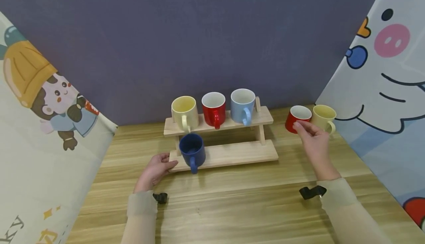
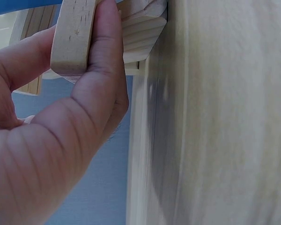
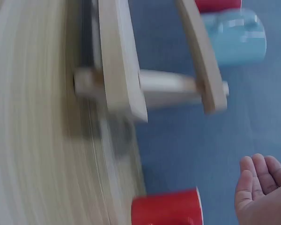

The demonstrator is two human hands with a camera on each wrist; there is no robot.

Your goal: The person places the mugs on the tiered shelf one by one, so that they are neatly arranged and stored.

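Observation:
My left hand (image 1: 158, 169) grips the left end of the lower board of a two-tier wooden shelf (image 1: 237, 153), thumb on top and fingers beneath. Close by on that board stands a dark blue mug (image 1: 193, 151). On the upper board are a yellow mug (image 1: 185, 115), a red mug (image 1: 214, 112) and a light blue mug (image 1: 242, 107). My right hand (image 1: 314, 140) overlaps a second red mug (image 1: 292, 120) in the head view. The right wrist view shows its fingers (image 3: 258, 176) loosely bent and apart from this red mug (image 3: 167, 208), thumb spread.
A second yellow mug (image 1: 323, 115) stands on the wooden table (image 1: 232, 207) beside the right-hand red mug. Behind the shelf rises a dark blue-grey panel (image 1: 212, 33). White panels with cartoon prints flank the table on the left (image 1: 40, 162) and right (image 1: 352, 85).

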